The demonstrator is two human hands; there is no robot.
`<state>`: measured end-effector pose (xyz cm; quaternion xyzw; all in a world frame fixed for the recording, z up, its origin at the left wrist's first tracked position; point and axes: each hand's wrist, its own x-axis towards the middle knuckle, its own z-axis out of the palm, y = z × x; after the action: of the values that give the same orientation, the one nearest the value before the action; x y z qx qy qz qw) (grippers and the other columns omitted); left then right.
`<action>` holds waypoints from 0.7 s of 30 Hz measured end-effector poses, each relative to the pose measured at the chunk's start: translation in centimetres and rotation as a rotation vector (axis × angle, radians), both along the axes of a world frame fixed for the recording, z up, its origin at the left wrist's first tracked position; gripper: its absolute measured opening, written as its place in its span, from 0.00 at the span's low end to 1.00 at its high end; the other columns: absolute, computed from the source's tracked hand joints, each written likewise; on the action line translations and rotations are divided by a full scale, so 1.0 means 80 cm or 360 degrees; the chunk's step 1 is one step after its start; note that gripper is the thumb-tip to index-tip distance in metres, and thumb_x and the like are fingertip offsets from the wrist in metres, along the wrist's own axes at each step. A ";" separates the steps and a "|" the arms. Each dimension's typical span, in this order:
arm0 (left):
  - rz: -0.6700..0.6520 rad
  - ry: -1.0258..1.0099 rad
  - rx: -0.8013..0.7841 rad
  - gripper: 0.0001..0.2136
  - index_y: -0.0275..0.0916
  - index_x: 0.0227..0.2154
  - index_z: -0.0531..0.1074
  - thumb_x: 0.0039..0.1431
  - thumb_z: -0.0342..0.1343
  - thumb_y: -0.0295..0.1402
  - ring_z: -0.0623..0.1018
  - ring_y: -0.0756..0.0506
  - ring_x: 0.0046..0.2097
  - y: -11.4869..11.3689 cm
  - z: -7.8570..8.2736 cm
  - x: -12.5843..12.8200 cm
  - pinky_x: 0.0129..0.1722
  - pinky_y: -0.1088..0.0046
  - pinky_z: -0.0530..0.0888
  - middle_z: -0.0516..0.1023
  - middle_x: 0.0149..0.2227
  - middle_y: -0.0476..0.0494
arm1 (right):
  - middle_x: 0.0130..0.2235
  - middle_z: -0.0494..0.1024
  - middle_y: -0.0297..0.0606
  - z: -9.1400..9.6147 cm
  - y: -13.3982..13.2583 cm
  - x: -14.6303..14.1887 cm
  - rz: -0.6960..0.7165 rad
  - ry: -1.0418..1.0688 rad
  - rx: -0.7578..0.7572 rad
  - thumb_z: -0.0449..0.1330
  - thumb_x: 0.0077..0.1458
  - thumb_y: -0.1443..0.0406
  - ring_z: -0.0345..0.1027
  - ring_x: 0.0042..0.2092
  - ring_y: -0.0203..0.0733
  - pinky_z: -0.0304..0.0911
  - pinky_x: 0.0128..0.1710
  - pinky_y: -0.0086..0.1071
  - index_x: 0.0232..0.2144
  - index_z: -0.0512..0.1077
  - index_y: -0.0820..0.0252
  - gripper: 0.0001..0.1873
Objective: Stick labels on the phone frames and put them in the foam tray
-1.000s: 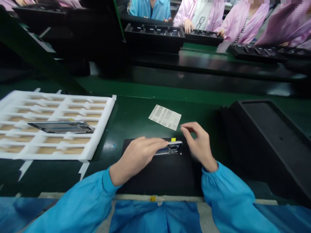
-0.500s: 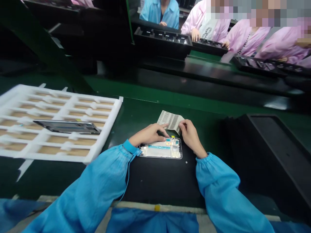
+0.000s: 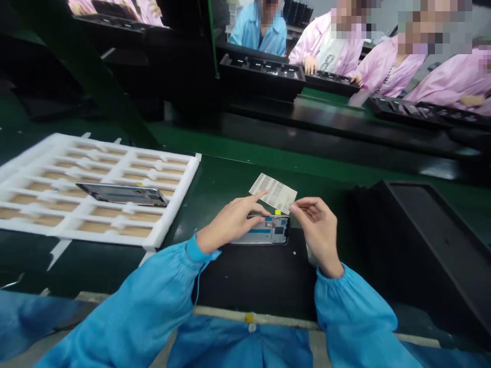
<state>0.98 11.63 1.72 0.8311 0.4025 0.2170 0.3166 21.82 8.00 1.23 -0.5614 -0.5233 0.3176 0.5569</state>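
My left hand (image 3: 240, 220) grips a phone frame (image 3: 261, 236) on the black mat, thumb over its face and fingers at its far edge. Its index finger reaches onto a pale sheet of small dark stickers (image 3: 274, 191) behind the frame. A yellow tab (image 3: 278, 212) sticks up from the frame's far edge. My right hand (image 3: 316, 227) is at the sheet's right corner, thumb and index fingertip pinched together. Whatever lies between those fingertips is too small to make out.
A white foam tray (image 3: 174, 204) stands at the left, with another phone frame (image 3: 123, 194) leaning in it. Stacked black trays (image 3: 422, 230) are at the right. A tiny pale bit (image 3: 294, 253) lies on the black mat (image 3: 253, 281). Co-workers (image 3: 326, 41) sit across the line.
My right hand has turned with its fingers more raised, and the sheet, bent up before, now lies flatter. The phone frame looks tilted and darker, with the left hand further over it.
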 end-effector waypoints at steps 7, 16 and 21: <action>0.0061 0.0182 0.0264 0.09 0.46 0.46 0.75 0.66 0.55 0.35 0.82 0.45 0.43 -0.072 0.016 -0.021 0.42 0.72 0.74 0.82 0.43 0.52 | 0.39 0.81 0.34 0.053 -0.074 -0.016 0.0411 -0.0977 0.0482 0.62 0.58 0.73 0.75 0.40 0.37 0.69 0.42 0.31 0.43 0.74 0.57 0.11; 0.0117 -0.0121 0.0413 0.07 0.43 0.42 0.76 0.67 0.54 0.36 0.81 0.49 0.42 -0.081 -0.007 -0.037 0.43 0.76 0.72 0.83 0.41 0.55 | 0.37 0.79 0.36 0.056 -0.066 -0.030 0.0707 -0.1474 0.0248 0.58 0.63 0.68 0.73 0.37 0.41 0.67 0.37 0.34 0.40 0.73 0.58 0.04; 0.0096 -0.0149 0.0468 0.07 0.42 0.42 0.76 0.67 0.54 0.35 0.82 0.48 0.41 -0.080 -0.010 -0.036 0.42 0.74 0.72 0.83 0.41 0.53 | 0.40 0.80 0.43 0.064 -0.072 -0.035 0.0775 -0.1748 0.0285 0.53 0.65 0.70 0.74 0.40 0.45 0.70 0.37 0.36 0.44 0.72 0.63 0.10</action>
<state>-1.90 5.21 0.91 0.8449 0.3760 0.3216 0.2032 19.00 2.21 6.38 -0.4583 -0.8722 0.0544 0.1619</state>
